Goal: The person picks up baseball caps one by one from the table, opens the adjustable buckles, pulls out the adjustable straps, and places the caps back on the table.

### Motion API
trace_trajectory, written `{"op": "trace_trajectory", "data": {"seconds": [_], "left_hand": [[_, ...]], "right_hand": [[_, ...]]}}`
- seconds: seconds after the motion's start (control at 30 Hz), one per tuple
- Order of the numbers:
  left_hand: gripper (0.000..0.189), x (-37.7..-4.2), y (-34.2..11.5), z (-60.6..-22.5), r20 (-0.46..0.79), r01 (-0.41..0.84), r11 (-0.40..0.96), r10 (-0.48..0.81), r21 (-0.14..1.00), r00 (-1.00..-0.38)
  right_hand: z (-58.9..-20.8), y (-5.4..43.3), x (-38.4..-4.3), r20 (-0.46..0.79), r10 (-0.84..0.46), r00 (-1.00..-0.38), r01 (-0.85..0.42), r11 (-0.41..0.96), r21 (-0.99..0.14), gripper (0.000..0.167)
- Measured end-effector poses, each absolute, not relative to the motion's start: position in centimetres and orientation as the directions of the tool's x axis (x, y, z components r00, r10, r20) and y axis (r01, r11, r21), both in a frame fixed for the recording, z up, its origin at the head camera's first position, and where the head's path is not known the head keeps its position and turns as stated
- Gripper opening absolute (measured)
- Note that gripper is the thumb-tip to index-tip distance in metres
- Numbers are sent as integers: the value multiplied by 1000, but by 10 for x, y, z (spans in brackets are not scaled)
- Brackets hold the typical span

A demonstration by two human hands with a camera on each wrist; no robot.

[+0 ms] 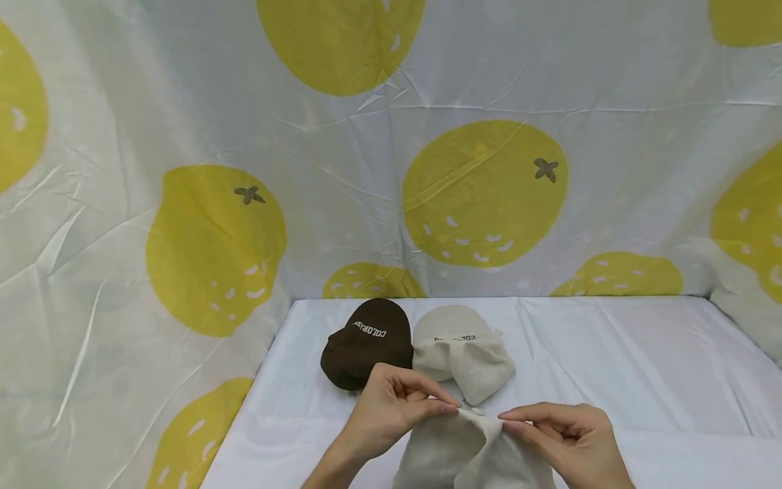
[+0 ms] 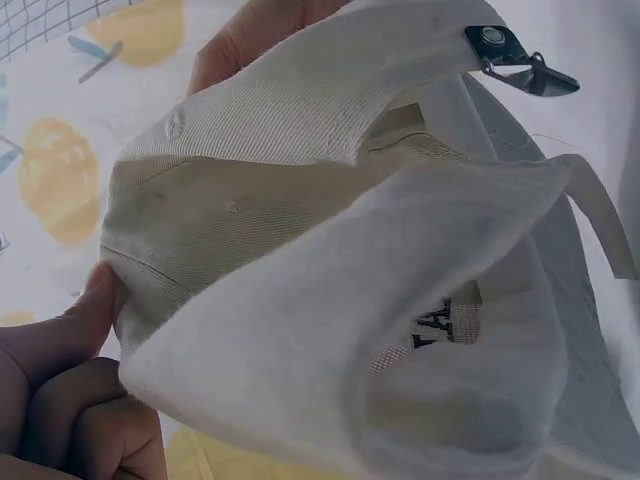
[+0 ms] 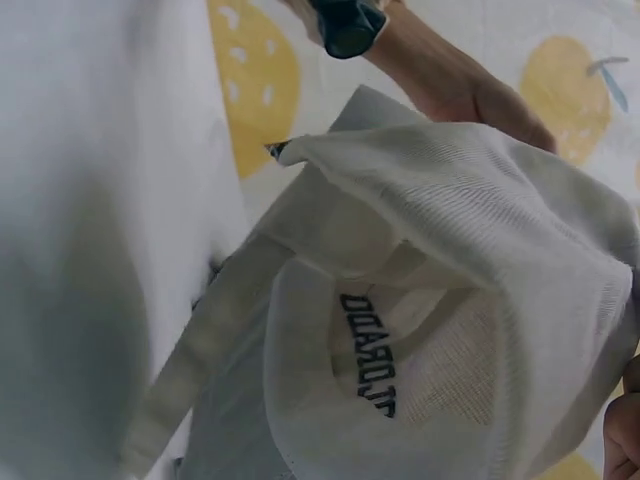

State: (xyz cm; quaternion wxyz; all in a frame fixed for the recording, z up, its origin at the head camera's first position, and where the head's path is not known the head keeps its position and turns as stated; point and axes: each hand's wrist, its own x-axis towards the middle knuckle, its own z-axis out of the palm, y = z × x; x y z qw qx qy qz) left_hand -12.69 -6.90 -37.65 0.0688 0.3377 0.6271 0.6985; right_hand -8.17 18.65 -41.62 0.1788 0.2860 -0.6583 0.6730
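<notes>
A beige cap (image 1: 519,458) hangs between my two hands, low in the head view. My left hand (image 1: 387,414) pinches its upper edge between thumb and fingertips. A short way to the right, my right hand (image 1: 571,435) pinches the same edge. Dark lettering shows inside the cap in both wrist views. The cap's back strap (image 2: 605,215) hangs loose, and a metal buckle (image 2: 515,62) sits at the opposite strap end.
Behind the hands, a brown cap (image 1: 373,346) with white lettering lies on the white-covered table (image 1: 611,367). A second beige cap (image 1: 455,322) lies right beside it. A lemon-print cloth (image 1: 342,156) hangs at the back and left.
</notes>
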Motion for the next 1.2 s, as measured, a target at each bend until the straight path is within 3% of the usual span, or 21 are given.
{"op": "trace_trajectory", "data": {"seconds": [0.17,0.47,0.63,0.7,0.8,1.2], "left_hand": [[13,-126,-53,-368,378,332,-184,534,925,-756],[13,-134,-16,-351,224,245,-36,549,969,-805],[11,-148,9,-344,223,244,-41,569,969,-792],[10,-154,19,-342,238,270,-31,571,962,-785],[7,-165,36,-339,264,311,-16,570,950,-778],[2,-228,99,-332,234,359,129,551,924,-801]], "right_hand": [[-411,204,-79,618,-137,-774,-610,-101,-786,38],[-398,241,-83,661,-113,-742,-652,-106,-751,36],[-376,267,-83,535,-65,-842,-536,214,-817,25],[-367,276,-86,495,-36,-868,-471,373,-800,22],[-358,292,-97,461,-19,-887,-408,498,-765,19],[-340,346,-155,375,40,-926,-266,637,-724,13]]}}
